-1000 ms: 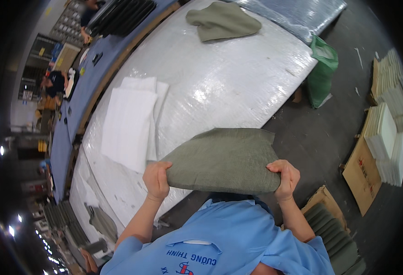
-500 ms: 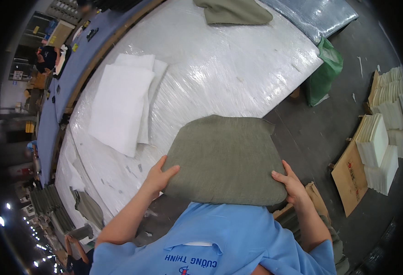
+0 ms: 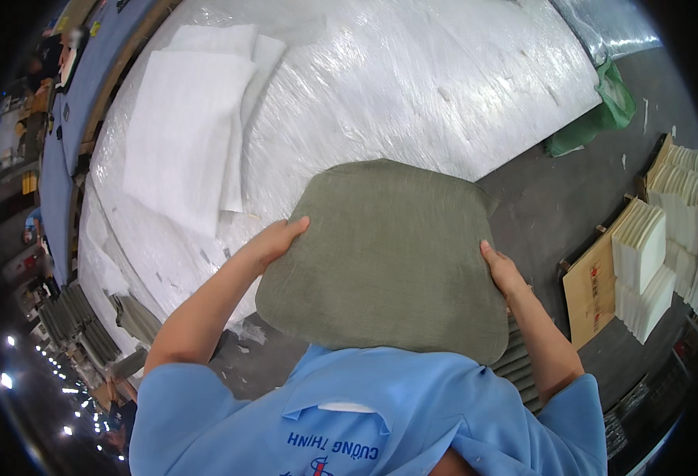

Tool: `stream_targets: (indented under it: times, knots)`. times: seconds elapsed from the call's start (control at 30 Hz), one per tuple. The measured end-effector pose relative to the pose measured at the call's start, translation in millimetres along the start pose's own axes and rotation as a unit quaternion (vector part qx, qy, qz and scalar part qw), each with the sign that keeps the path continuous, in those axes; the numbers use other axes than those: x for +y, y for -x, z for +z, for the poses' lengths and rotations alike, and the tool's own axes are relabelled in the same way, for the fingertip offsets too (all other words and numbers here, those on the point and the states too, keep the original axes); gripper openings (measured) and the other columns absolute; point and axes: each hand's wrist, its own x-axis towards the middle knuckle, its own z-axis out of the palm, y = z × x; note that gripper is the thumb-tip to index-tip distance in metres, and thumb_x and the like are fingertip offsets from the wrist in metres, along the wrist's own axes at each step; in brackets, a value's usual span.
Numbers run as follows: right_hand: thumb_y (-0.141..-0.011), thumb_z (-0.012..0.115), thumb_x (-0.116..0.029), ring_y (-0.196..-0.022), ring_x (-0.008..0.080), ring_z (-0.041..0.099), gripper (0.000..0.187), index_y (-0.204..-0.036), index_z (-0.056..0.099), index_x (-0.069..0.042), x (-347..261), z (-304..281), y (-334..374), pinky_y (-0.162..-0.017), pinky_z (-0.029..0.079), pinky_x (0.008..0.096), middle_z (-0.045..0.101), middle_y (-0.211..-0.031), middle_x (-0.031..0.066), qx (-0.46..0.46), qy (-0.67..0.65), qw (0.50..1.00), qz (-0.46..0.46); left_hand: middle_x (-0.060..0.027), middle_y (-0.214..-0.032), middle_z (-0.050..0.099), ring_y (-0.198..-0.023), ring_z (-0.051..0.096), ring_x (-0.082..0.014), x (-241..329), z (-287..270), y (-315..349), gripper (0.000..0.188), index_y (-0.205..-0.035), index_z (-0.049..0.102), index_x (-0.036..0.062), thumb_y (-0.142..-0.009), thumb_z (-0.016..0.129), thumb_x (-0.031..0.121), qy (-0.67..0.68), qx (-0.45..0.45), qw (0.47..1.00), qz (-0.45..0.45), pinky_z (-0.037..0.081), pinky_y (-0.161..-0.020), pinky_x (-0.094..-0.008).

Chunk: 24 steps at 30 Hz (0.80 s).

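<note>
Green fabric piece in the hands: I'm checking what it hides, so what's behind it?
Around the green fabric piece show the plastic-wrapped surface, dark floor and, at lower right, stacked green pieces. Whatever lies directly behind it is covered.

Got the fabric piece (image 3: 384,262) between my fingers (image 3: 296,228), sheets (image 3: 186,135) ahead-left of them on the table (image 3: 396,87), pad stacks (image 3: 641,250) way off right.
</note>
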Motion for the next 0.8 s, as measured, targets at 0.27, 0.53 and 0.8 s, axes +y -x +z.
stream_targets:
  times: [0.27,0.53,0.8]
  knots:
    - [-0.102,0.052,-0.058,-0.134,0.0348,0.054,0.074,-0.152,0.047,-0.002,-24,9,48,-0.11,0.043,0.0465,0.052,-0.149,0.0232,-0.024,-0.083,0.996,-0.025,-0.0178,-0.134,0.063,-0.121,0.062,-0.0278,98,-38,23,0.065,-0.141,0.057,0.0007,-0.103,0.052,0.053,0.093,0.008,0.968,0.231,0.048,-0.102,-0.0408]
    - [-0.11,0.036,-0.051,-0.145,0.029,0.043,0.067,-0.154,0.042,-0.002,-102,26,21,-0.117,0.036,0.0421,0.044,-0.158,0.0169,-0.003,0.205,0.888,-0.411,-0.0143,-0.17,0.019,-0.151,0.029,-0.0303,152,68,61,0.076,-0.167,0.01,0.0195,-0.107,0.026,0.064,0.315,-0.012,0.828,0.463,0.032,-0.119,-0.0452]
    - [-0.106,0.017,-0.066,-0.157,0.0273,0.016,0.082,-0.165,0.013,-0.009,-245,78,108,-0.127,0.013,0.0396,0.016,-0.171,0.0116,-0.186,-0.01,0.726,-0.662,-0.0118,-0.172,0.007,-0.158,0.011,-0.0286,155,147,53,0.067,-0.167,0.0,0.017,-0.112,0.018,0.051,0.354,0.057,0.767,0.532,0.015,-0.127,-0.0384]
